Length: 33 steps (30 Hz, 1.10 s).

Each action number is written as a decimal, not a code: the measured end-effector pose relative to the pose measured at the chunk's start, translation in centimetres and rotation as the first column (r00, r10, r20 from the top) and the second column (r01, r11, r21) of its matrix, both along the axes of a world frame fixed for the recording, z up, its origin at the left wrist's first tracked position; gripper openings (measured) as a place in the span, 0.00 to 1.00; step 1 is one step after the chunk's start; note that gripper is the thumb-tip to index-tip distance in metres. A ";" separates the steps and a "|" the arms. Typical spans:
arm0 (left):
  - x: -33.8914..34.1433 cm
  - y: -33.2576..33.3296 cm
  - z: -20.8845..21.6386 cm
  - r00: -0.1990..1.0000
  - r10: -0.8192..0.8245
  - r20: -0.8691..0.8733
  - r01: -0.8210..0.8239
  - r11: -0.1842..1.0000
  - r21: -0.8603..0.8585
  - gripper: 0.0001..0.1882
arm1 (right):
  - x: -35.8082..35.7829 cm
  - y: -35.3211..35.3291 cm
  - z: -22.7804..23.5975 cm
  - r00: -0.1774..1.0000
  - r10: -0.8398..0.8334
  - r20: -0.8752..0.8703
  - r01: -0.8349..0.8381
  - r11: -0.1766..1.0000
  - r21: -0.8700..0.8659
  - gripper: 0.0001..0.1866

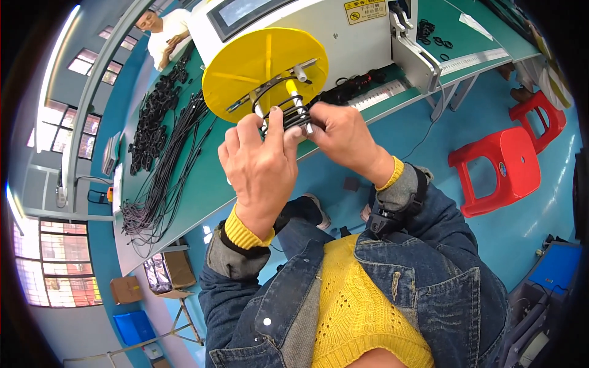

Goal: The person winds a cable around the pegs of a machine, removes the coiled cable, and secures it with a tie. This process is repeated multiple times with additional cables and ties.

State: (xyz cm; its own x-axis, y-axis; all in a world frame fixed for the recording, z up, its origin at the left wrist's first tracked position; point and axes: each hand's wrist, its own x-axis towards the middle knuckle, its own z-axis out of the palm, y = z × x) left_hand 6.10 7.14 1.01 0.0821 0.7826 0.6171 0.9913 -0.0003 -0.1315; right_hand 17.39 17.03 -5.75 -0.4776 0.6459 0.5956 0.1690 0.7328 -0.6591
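Note:
A coil of black cable (286, 121) loops around the posts that stick out of a round yellow disc (236, 69) on a white winding machine (353, 46). My left hand (257, 156) is at the coil's left side, with its fingers bent over the loops and its thumb pressed near the lower turns. On the right side, my right hand (346, 135) pinches the coil by the end of a white-tipped post. Part of the coil is hidden behind my fingers. One strand of cable curves up along the disc's face.
Long straight black cables (178, 162) lie on the green table (211, 184) at left, beside a heap of coiled cables (153, 113). Another person (169, 37) sits at the far left. Red stools (506, 168) stand on the right. Cardboard boxes (126, 289) are on the lower left.

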 end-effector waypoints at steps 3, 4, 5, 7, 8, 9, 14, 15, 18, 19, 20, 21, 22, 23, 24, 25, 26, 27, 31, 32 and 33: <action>-0.4 0.4 0.4 0.996 0.034 0.077 -0.023 0.991 -0.133 0.23 | 0.3 0.9 0.9 0.990 -0.119 -0.071 0.116 0.992 -0.049 0.27; -0.9 0.7 0.0 0.992 -0.005 0.124 0.022 0.991 -0.129 0.24 | 0.2 1.3 0.9 0.990 -0.121 -0.073 0.118 0.992 -0.047 0.27; -1.3 1.0 -0.1 0.984 -0.044 0.170 0.066 0.990 -0.123 0.25 | -0.1 1.9 0.7 0.991 -0.046 -0.123 0.043 0.999 -0.026 0.32; -2.0 1.2 -0.6 0.972 -0.084 0.217 0.111 0.987 -0.113 0.27 | -0.6 2.5 0.6 0.971 0.107 -0.214 -0.104 0.994 0.025 0.42; -2.2 1.3 -0.6 0.955 -0.095 0.280 0.143 0.977 -0.159 0.28 | -0.6 2.6 0.5 0.971 0.105 -0.212 -0.102 0.994 0.027 0.42; -2.3 1.1 -0.4 0.936 -0.094 0.340 0.171 0.964 -0.204 0.29 | -0.7 2.5 0.8 0.972 0.125 -0.197 -0.137 0.989 -0.047 0.42; -2.3 1.3 -0.6 0.861 -0.181 0.475 0.222 0.975 -0.031 0.25 | -1.4 2.2 1.0 0.946 0.235 -0.221 -0.274 0.947 -0.167 0.42; -2.4 1.4 -0.7 0.859 -0.180 0.479 0.221 0.975 -0.030 0.25 | -1.4 2.2 0.9 0.931 0.267 -0.247 -0.309 0.939 -0.150 0.42; -2.7 1.5 -1.0 0.881 -0.051 0.470 0.156 0.970 -0.186 0.18 | -2.6 -0.3 -0.5 0.942 0.146 -0.302 -0.200 0.968 -0.154 0.37; -2.6 1.5 -1.1 0.880 -0.052 0.472 0.157 0.970 -0.187 0.18 | -2.9 -0.9 -0.7 0.941 0.079 -0.328 -0.138 0.978 -0.159 0.34; -2.4 1.3 -1.2 0.903 -0.083 0.422 0.155 0.978 -0.140 0.16 | -3.0 -1.2 -0.7 0.942 0.078 -0.326 -0.137 0.978 -0.160 0.34; -2.1 1.1 -1.3 0.923 -0.111 0.368 0.155 0.984 -0.092 0.14 | -3.2 -1.5 -0.7 0.949 0.027 -0.314 -0.054 0.995 -0.080 0.30; -1.9 1.0 -1.2 0.940 -0.137 0.311 0.158 0.986 -0.044 0.12 | -3.2 -1.8 -0.7 0.952 -0.026 -0.306 0.028 1.000 0.002 0.27; -1.9 1.1 -1.0 0.940 -0.138 0.313 0.160 0.986 -0.044 0.12 | -3.2 -1.9 -0.7 0.950 -0.080 -0.302 0.111 0.990 0.084 0.23; -2.0 1.1 -0.7 0.938 -0.122 0.325 0.163 0.981 -0.102 0.12 | -3.2 -1.9 -0.7 0.950 -0.080 -0.301 0.109 0.990 0.084 0.23; -2.1 1.2 -0.4 0.936 -0.105 0.335 0.166 0.973 -0.160 0.11 | -3.2 -1.6 -0.5 0.960 -0.095 -0.264 0.118 0.990 0.073 0.21; -2.1 1.1 -0.3 0.935 -0.088 0.345 0.171 0.961 -0.218 0.11 | -3.1 -1.4 -0.3 0.968 -0.110 -0.225 0.127 0.990 0.063 0.19; -1.9 0.9 -0.5 0.934 -0.088 0.346 0.172 0.960 -0.220 0.11 | -2.9 -1.4 -0.2 0.975 -0.126 -0.185 0.138 0.989 0.051 0.18; -1.0 -0.3 -1.5 0.952 -0.081 0.294 0.140 0.972 -0.187 0.11 | -1.5 -3.4 -0.7 0.986 -0.110 -0.123 0.112 0.994 0.010 0.17; 0.3 -1.6 -2.0 0.938 -0.073 0.340 0.146 0.970 -0.195 0.11 | -0.9 -3.7 -1.0 0.986 -0.114 -0.118 0.116 0.993 0.004 0.17; 1.5 -2.9 -2.6 0.920 -0.063 0.386 0.152 0.967 -0.204 0.12 | 0.1 -4.1 -1.5 0.996 -0.064 -0.068 0.066 0.998 0.017 0.16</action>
State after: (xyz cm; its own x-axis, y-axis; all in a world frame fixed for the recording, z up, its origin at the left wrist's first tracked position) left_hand 7.62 4.19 -1.57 -0.0280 0.9038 0.4271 0.9596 -0.0953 0.2646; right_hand 17.46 12.94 -7.29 -0.3935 0.6627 0.6372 0.1726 0.7340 -0.6568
